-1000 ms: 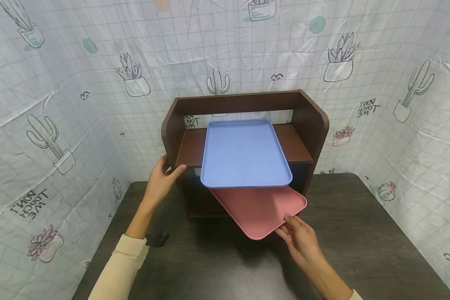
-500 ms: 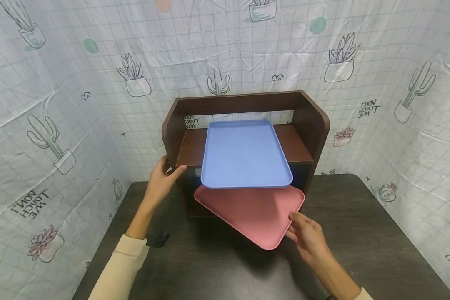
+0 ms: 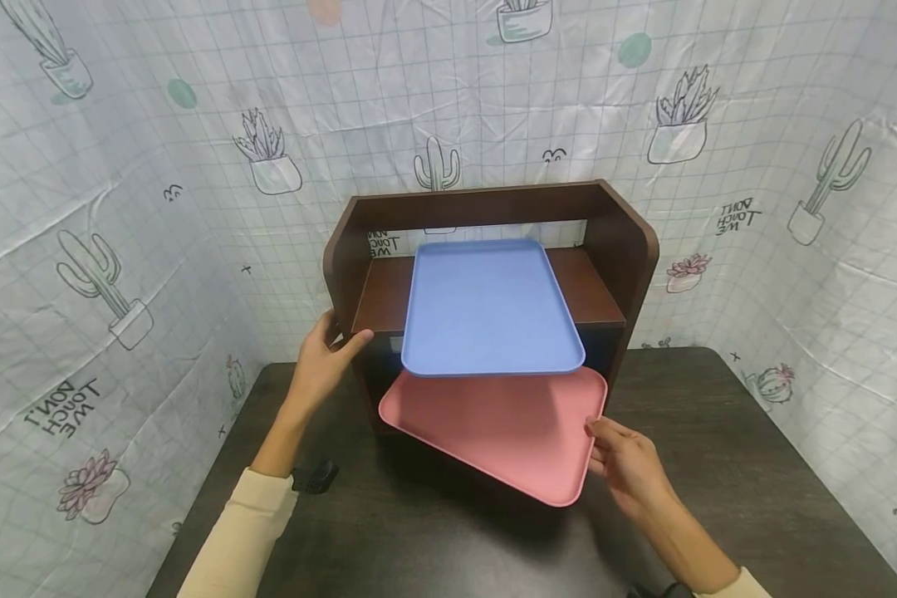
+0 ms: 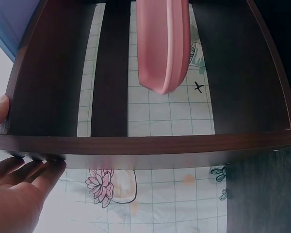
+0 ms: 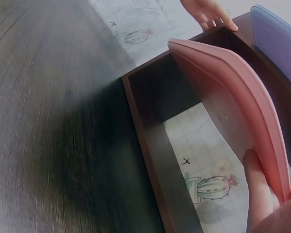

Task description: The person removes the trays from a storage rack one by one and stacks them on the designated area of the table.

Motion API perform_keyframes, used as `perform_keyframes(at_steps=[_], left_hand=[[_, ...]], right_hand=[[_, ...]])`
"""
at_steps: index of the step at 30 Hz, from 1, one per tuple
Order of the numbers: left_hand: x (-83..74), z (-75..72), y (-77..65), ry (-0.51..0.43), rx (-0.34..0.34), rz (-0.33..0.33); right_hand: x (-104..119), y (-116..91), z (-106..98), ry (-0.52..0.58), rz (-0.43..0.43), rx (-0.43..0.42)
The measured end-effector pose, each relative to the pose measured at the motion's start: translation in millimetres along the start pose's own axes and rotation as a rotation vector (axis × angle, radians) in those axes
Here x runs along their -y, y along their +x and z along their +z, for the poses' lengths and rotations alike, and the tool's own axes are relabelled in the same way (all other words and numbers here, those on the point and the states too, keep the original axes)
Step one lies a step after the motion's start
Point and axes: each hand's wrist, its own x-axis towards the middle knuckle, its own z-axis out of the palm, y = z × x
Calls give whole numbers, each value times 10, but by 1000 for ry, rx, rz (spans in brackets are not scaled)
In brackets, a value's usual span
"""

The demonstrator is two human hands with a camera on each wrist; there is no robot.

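Note:
My right hand (image 3: 631, 467) pinches the right edge of a pink tray (image 3: 504, 432), thumb on top and fingers beneath. The tray is held turned at an angle in front of the lower compartment, partly under a blue tray (image 3: 492, 307). In the right wrist view the pink tray (image 5: 233, 92) is off the table. My left hand (image 3: 320, 359) holds the left side panel of a dark brown wooden shelf (image 3: 628, 241), its thumb at the front edge and fingers on the outer face. The blue tray lies on the upper board and juts past its front edge.
The shelf stands at the back of a dark wood table (image 3: 433, 531). A cactus-printed white cloth (image 3: 269, 66) hangs behind and on both sides. A black strapped device (image 3: 317, 477) is by the left wrist.
My right hand has moved right and slightly toward me, turning the pink tray so its front corner swings right and its left corner comes out. The left hand, shelf and blue tray stay put.

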Motion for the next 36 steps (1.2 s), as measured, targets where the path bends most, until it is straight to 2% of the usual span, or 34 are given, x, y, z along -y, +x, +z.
perform_keyframes(at_steps=[15, 25, 36], left_hand=[[2, -9, 19, -2, -3, 3], [-1, -15, 18, 13, -9, 13], [-5, -17, 21, -7, 7, 11]], right_hand=[[105, 7, -170, -6, 8, 76], [147, -5, -259, -54, 44, 192], [119, 5, -422, -31, 50, 352]])
